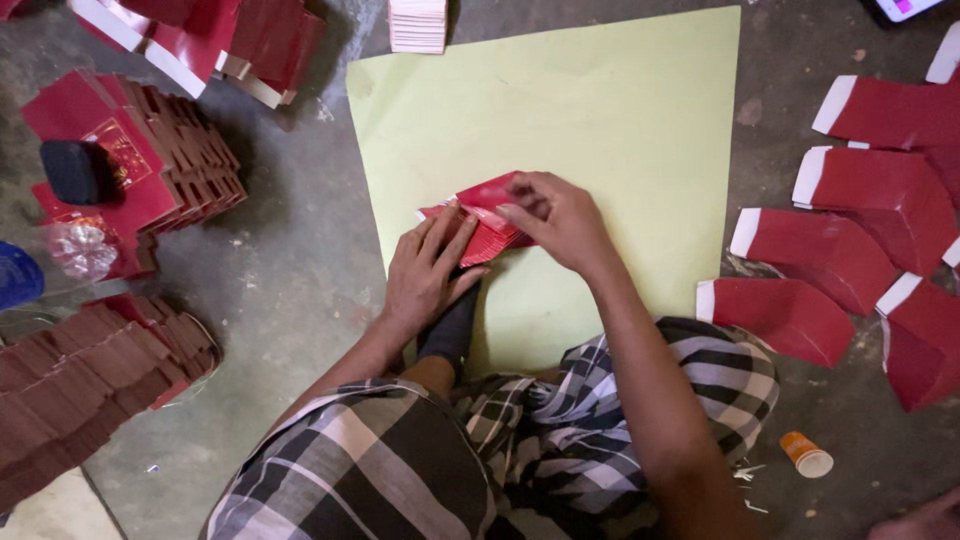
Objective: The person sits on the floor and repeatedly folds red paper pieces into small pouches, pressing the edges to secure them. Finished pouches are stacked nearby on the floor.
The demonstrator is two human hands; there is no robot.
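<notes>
Nearest, checked cloth (400, 470) covers the person's knees. Just beyond, the left hand (425, 275) lies flat, fingers spread, pressing on a small stack of red paper pieces (490, 225) resting on a pale green sheet (600, 120) on the concrete floor (290, 270). The right hand (560, 220) pinches the top red piece. Farther right lie fanned red card stacks (850, 200); far left, more red piles (150, 160).

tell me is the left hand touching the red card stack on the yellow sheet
Touching. The head view shows the left hand pressed flat on the red card stack, its fingers overlapping the stack's left end, with no gap.
</notes>
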